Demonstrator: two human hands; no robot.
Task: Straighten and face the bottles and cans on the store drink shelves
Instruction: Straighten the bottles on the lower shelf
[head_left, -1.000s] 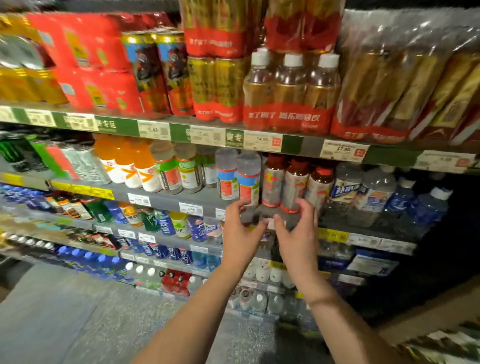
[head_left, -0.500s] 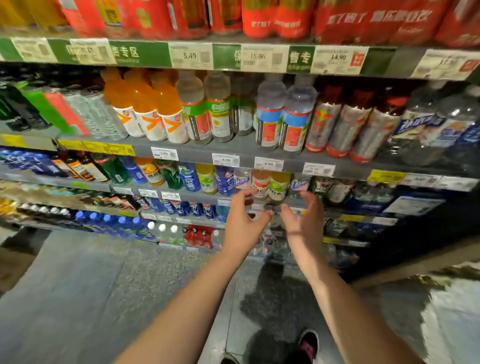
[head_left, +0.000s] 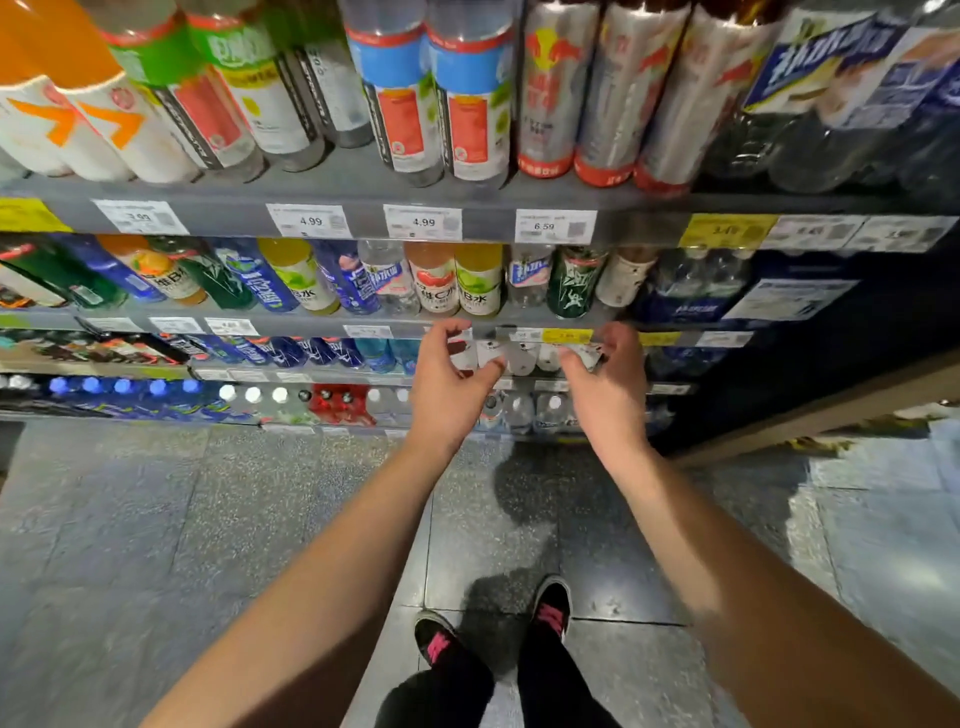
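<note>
Four shelves (head_left: 363, 195) of upright bottles (head_left: 470, 98)

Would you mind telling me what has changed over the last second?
Both hands, left hand and right hand, dropped from the red-capped bottles' shelf to the white bottles two shelves lower, fingers curling. Neither hand clearly grips anything yet. The bottles stayed put.

Both arms reach forward to a low shelf of white bottles (head_left: 521, 357). The left hand (head_left: 448, 387) and right hand (head_left: 605, 387) are level, fingers curled, in front of this row; whether they touch it cannot be told. Above, a grey shelf (head_left: 337, 192) carries upright bottles and price tags (head_left: 423, 222). Two black shoes (head_left: 551, 608) with pink marks stand on a speckled tile floor (head_left: 156, 519).
</note>
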